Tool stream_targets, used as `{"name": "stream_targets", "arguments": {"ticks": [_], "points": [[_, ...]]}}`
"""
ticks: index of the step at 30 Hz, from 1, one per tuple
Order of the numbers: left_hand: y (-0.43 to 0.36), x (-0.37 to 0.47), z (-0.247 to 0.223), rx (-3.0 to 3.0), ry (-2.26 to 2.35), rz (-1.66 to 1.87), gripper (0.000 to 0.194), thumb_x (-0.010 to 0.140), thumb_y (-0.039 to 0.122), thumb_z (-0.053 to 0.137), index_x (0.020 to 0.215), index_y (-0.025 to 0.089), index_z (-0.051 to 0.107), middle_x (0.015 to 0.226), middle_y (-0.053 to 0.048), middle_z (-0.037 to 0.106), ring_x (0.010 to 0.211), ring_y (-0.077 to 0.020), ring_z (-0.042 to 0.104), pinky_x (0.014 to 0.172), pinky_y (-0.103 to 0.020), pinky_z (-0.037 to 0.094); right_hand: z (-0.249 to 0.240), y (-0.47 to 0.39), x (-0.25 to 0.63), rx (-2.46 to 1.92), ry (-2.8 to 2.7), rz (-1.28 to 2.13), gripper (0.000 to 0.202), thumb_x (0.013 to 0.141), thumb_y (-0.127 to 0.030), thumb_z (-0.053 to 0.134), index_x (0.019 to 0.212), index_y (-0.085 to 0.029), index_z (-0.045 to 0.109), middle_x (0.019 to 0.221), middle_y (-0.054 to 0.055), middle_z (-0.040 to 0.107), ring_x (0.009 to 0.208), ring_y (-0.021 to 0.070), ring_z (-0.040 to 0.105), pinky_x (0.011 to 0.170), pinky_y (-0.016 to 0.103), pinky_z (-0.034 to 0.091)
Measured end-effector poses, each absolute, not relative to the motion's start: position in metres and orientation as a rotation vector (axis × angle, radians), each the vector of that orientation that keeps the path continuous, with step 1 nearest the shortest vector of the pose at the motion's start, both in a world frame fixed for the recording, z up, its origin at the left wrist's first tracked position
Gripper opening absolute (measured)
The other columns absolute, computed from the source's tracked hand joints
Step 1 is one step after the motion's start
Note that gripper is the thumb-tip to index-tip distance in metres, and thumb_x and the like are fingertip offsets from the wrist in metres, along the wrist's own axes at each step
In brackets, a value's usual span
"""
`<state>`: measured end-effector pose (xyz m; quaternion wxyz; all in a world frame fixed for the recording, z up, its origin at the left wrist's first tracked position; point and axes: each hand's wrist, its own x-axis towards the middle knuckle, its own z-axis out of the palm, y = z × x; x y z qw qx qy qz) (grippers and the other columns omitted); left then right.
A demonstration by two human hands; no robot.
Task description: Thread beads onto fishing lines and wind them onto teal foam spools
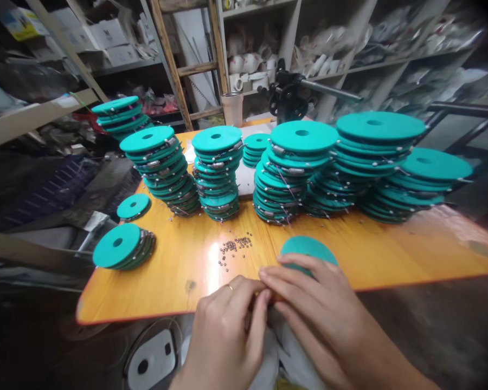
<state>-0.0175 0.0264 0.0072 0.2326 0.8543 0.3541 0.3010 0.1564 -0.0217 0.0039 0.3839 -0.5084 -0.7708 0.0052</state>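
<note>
At the near edge of the table, my left hand (pixel 230 319) is closed, thumb against bent index finger, with a ring on one finger. The fingertips of my right hand (pixel 323 303) meet it in a pinch. Whatever lies between them is hidden or too small to make out. Just beyond my right fingers a single teal foam disc (pixel 307 246) lies flat, partly covered by the hand. Small dark metallic beads (pixel 233 246) are scattered on the wood to the left of that disc.
Several tall stacks of teal foam spools (pixel 217 141), wound with line and pinned, stand across the wooden table (pixel 174 276). A low stack (pixel 117 246) sits at its left edge. Behind are a clear cup (pixel 231 108), a black clamp-like device (pixel 287 92), a wooden ladder (pixel 197 69) and loaded shelves.
</note>
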Motion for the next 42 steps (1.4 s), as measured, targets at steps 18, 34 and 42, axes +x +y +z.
{"name": "stream_targets", "arguments": {"ticks": [18, 34, 42], "points": [[0.092, -0.067, 0.011, 2.168, 1.31, 0.454, 0.021, 0.094, 0.038, 0.055, 0.095, 0.025, 0.072, 0.09, -0.003, 0.063, 0.088, -0.0183, 0.055, 0.08, -0.033, 0.043, -0.001, -0.012, 0.144, -1.303, -1.762, 0.069, 0.013, 0.091, -0.012, 0.061, 0.092, -0.022, 0.069, 0.081, -0.002, 0.065, 0.085, 0.0131, 0.054, 0.082, 0.03, 0.039], [0.051, -0.025, 0.017, 1.424, 0.962, 0.71, 0.011, 0.086, 0.025, 0.065, 0.08, 0.016, 0.063, 0.075, -0.001, 0.065, 0.064, -0.0094, 0.062, 0.059, -0.019, 0.051, 0.002, -0.01, 0.139, -1.344, -1.662, 0.115, 0.018, 0.089, -0.005, 0.049, 0.083, -0.018, 0.059, 0.077, 0.001, 0.061, 0.076, 0.0136, 0.055, 0.07, 0.029, 0.039], [0.05, -0.02, 0.015, 1.259, 0.964, 0.651, 0.005, 0.083, 0.021, 0.071, 0.083, 0.016, 0.068, 0.08, -0.002, 0.076, 0.071, -0.009, 0.073, 0.068, -0.013, 0.059, 0.0, -0.013, 0.137, -1.414, -1.632, 0.208, 0.014, 0.083, -0.006, 0.047, 0.076, -0.017, 0.053, 0.077, 0.001, 0.056, 0.077, 0.0141, 0.049, 0.071, 0.029, 0.034]]}}
